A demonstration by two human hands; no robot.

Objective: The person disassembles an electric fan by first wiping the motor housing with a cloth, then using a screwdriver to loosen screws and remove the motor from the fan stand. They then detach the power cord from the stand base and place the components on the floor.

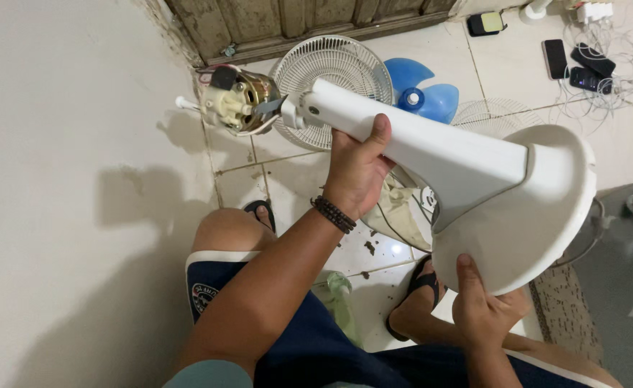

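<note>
Lying on the tiled floor (pixel 467 65) at about 12 o'clock are a white grille (pixel 334 75) and a blue blade (pixel 421 90); a second grille (pixel 492 115) lies at 1 o'clock, partly behind the stand. At 1 to 2 o'clock sit three dark phones (pixel 579 65) among white cables (pixel 618 90), and a small dark rectangular case with a yellow-green face (pixel 486 23) near the top edge. A round badge (pixel 203 296) shows on the leg of the navy shorts at 7 o'clock; its marks are too small to tell.

Held off the floor, the white fan stand (pixel 431 154) runs across the middle, from the bare motor (pixel 239 100) at 10 o'clock to the round base (pixel 532 215) at 3 o'clock. The left hand (pixel 356 172), a bead bracelet (pixel 332 214) at its wrist, comes up from 7 o'clock and wraps the stand's neck, thumb over the top, fingers curled closed beneath. The right hand (pixel 485 305) rises from 5 o'clock and grips the base's lower rim, thumb pressed flat on its face, the other fingers hidden behind.
</note>
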